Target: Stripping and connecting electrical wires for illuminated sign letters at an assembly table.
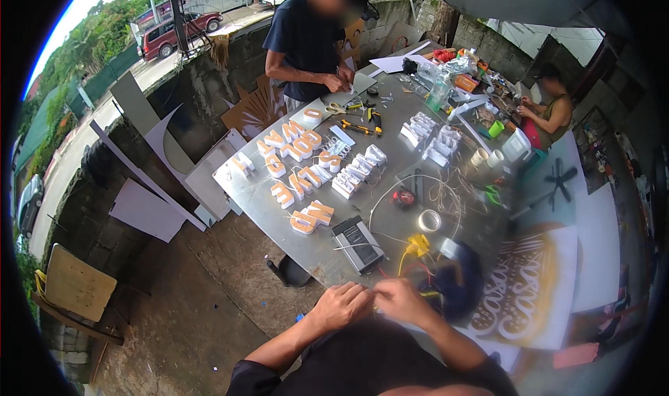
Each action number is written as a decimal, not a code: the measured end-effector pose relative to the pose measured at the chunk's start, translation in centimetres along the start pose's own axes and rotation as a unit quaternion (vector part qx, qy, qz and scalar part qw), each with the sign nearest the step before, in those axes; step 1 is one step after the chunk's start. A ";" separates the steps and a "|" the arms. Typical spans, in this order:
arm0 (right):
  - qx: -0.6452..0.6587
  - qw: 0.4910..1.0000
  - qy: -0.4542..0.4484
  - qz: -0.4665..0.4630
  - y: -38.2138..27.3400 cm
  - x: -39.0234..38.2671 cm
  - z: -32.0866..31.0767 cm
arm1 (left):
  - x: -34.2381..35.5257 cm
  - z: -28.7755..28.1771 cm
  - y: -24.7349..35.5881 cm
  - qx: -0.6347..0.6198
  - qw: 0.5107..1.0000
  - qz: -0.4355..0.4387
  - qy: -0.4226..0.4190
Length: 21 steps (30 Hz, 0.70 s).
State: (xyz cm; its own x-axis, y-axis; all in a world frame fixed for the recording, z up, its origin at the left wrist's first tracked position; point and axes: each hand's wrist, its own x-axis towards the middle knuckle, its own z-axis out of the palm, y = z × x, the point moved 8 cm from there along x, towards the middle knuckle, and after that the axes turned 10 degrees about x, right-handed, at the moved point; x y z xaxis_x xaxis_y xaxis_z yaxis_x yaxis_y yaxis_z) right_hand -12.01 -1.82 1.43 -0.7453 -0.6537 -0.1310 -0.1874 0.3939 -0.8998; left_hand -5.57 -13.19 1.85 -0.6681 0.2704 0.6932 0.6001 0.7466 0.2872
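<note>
Fingers (361,295) of left hand (340,307) and right hand (403,301) are curled narrow, held close together at near edge of worktop (400,162); whether anything is pinched cannot be told. Dark flat box (359,244) is set on worktop, just beyond left hand. Tape roll (421,222) is placed farther back; block letters (311,217) are laid in rows toward left.

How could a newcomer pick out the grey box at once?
Find the big metal table, then its near end, just beyond the person's left hand. There lies a flat, black-edged grey box; its dark casing sets it apart from the white-sided letters beside it.
</note>
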 end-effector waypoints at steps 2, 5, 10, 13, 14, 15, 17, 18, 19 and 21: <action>0.005 0.996 0.066 -0.066 -0.3 -0.3 -0.4 | -0.1 0.4 0.1 0.003 0.998 -0.012 -0.054; -0.018 0.988 0.114 -0.101 -1.5 -0.3 -0.7 | -0.1 0.7 -0.3 0.035 0.996 -0.042 -0.077; -0.044 0.983 0.132 -0.120 -1.5 0.2 -0.3 | 1.7 -0.4 -0.4 0.110 0.990 0.011 -0.089; -0.033 0.982 0.146 -0.119 -1.3 0.7 -0.3 | 2.8 -0.6 -0.3 0.171 0.976 0.053 -0.126; -0.018 0.981 0.150 -0.122 -1.4 0.9 -0.4 | 3.0 -0.5 -0.2 0.204 0.965 0.079 -0.143; -0.018 0.981 0.151 -0.121 -1.2 1.0 -0.4 | 3.5 -0.8 -0.5 0.204 0.965 0.080 -0.143; -0.011 0.980 0.145 -0.138 -1.4 1.1 -0.3 | 3.9 -0.9 -0.5 0.197 0.956 0.134 -0.173; -0.010 0.980 0.146 -0.137 -1.7 0.9 -0.3 | 3.7 -1.1 -0.6 0.196 0.956 0.135 -0.174; -0.020 0.980 0.141 -0.138 -2.3 0.7 -0.3 | 3.3 -1.0 -0.7 0.184 0.956 0.133 -0.186; -0.027 0.980 0.140 -0.138 -2.5 0.6 -0.2 | 2.9 -1.0 -0.6 0.173 0.955 0.133 -0.200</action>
State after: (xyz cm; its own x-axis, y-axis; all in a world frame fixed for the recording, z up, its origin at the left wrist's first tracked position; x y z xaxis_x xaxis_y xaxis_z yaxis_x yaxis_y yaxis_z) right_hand -12.10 -3.08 3.72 -0.8061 -0.5407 0.2406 -0.4346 0.2648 -0.8608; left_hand -7.41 -13.52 4.32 -0.6681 0.6378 0.3832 0.6372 0.7564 -0.1479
